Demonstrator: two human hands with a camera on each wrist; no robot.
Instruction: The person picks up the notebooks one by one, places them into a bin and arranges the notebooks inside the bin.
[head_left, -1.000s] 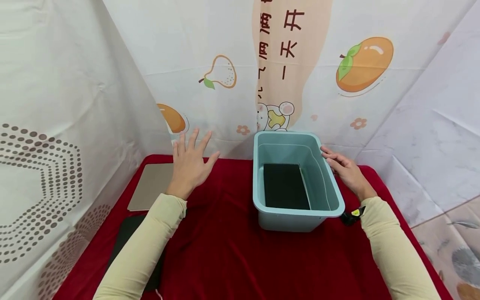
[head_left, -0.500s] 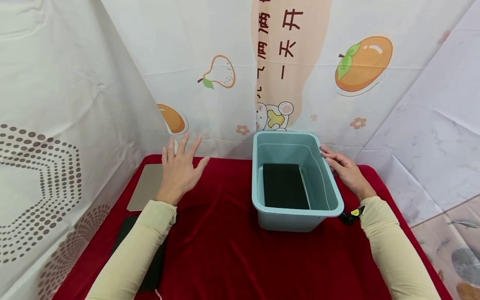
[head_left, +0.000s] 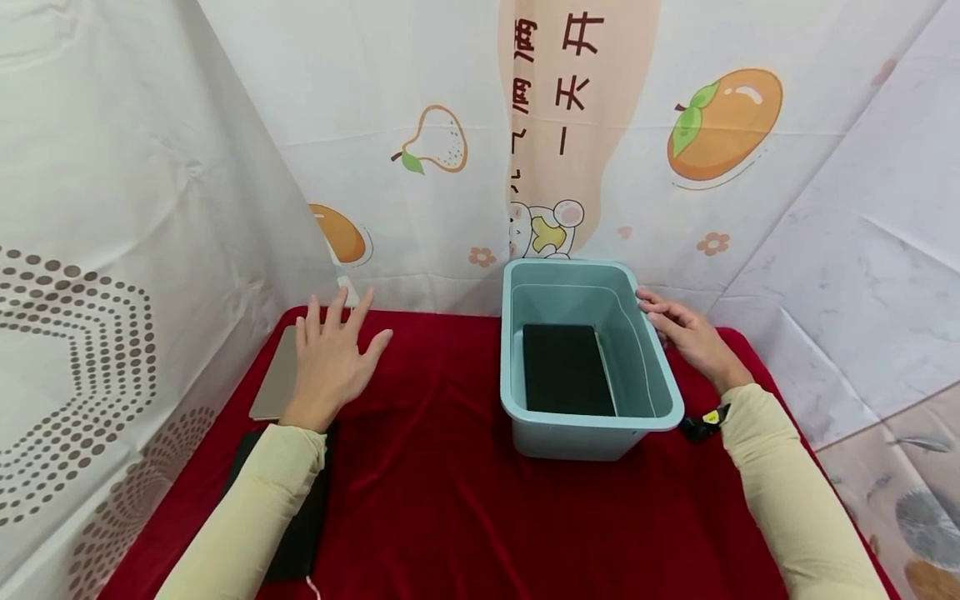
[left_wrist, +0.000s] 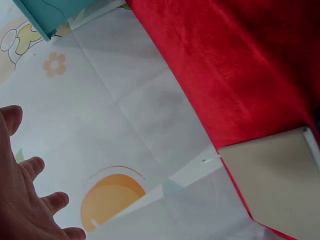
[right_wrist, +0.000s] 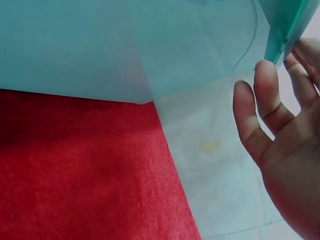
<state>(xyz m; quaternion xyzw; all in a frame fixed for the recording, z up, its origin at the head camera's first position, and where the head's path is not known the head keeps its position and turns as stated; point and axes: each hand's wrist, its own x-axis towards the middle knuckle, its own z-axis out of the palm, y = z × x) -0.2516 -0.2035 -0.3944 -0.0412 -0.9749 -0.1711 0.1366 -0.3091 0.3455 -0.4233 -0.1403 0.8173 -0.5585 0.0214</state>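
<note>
My left hand (head_left: 330, 367) is spread above the left side of the table, fingers apart, holding nothing. In the head view it overlaps a flat beige notebook-like rectangle (head_left: 276, 379), seen with a pale edge in the left wrist view (left_wrist: 275, 175). Under my left forearm, partly hidden, lies a flat black rectangle (head_left: 307, 517) with a thin white cord or ribbon at its near end. My right hand (head_left: 693, 342) touches the right rim of a light blue plastic bin (head_left: 592, 423) with loosely bent fingertips. Inside the bin lies a black-covered notebook-like slab (head_left: 567, 371) with a pale side edge.
A dark red velvet cloth (head_left: 420, 500) covers the table. White printed sheets (head_left: 420, 225) hang behind and at both sides. By my right wrist is a small black device (head_left: 701, 425) with a yellow mark.
My left hand has moved left and slightly toward me, from beside the beige rectangle to over it. My right hand stays at the bin rim. The view has shifted slightly.
</note>
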